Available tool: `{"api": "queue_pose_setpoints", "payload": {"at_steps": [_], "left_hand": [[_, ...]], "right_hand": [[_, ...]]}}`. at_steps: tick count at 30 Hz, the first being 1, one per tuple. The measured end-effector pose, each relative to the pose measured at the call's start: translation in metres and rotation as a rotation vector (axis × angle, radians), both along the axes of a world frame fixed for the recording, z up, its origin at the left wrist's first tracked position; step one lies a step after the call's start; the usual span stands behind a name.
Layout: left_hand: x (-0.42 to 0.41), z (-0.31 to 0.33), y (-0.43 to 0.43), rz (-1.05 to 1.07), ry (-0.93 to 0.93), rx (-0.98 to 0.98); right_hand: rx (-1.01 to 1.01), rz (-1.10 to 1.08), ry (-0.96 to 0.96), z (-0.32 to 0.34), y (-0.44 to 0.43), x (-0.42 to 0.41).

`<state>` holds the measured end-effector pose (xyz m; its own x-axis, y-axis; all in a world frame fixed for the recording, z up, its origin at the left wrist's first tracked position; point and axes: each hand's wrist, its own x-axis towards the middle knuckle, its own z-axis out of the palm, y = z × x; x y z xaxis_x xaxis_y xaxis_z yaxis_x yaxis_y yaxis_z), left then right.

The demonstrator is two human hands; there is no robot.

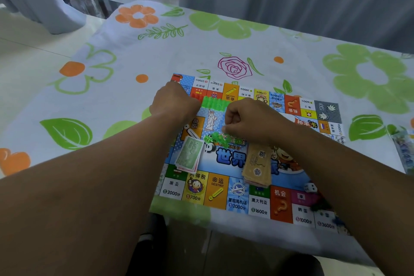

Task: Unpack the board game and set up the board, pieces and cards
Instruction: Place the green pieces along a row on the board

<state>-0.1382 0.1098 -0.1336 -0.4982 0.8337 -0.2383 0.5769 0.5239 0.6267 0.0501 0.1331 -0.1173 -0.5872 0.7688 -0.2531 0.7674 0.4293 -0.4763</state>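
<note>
The colourful game board (pixel 237 192) lies flat on the table in front of me. My left hand (pixel 173 104) and my right hand (pixel 248 119) hover over its upper half, each gripping an end of a strip of joined green plastic houses (pixel 214 103). More green plastic pieces (pixel 220 138) lie just below my right hand. A stack of green play money (pixel 189 154) sits on the board's left side, and a tan stack of notes (pixel 257 163) lies at its centre. White dice (pixel 310 187) rest near the board's lower right.
A floral tablecloth (pixel 112 87) covers the table; its near edge runs just below the board. A patterned box edge (pixel 403 148) shows at the far right. Grey curtains hang behind the table, and a pale chair stands at the upper left.
</note>
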Motion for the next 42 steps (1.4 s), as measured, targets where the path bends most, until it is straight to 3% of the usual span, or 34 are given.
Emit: {"api": "queue_pose_setpoints", "payload": {"at_steps": [7,13,18,24,29,33,42], "left_hand": [[0.001,0.000,0.000,-0.006,0.004,0.001],[0.001,0.000,0.000,-0.008,0.013,0.003],[0.000,-0.002,0.001,0.000,0.010,-0.001],[-0.001,-0.003,0.002,0.003,0.010,-0.004],[-0.002,-0.004,0.002,0.003,0.005,-0.002],[-0.002,-0.004,0.003,0.004,0.016,-0.003],[-0.002,-0.005,0.003,0.005,0.022,0.003]], "right_hand": [[0.012,-0.016,0.030,0.000,0.006,0.004],[0.357,0.050,0.086,-0.013,0.004,0.013],[0.443,0.176,0.064,-0.016,0.002,0.018],[0.374,0.191,0.034,-0.010,-0.001,0.023],[0.230,-0.006,0.076,-0.003,0.002,0.024],[0.163,-0.025,0.000,-0.006,0.001,0.021],[0.281,-0.125,-0.015,-0.020,-0.003,0.003]]}}
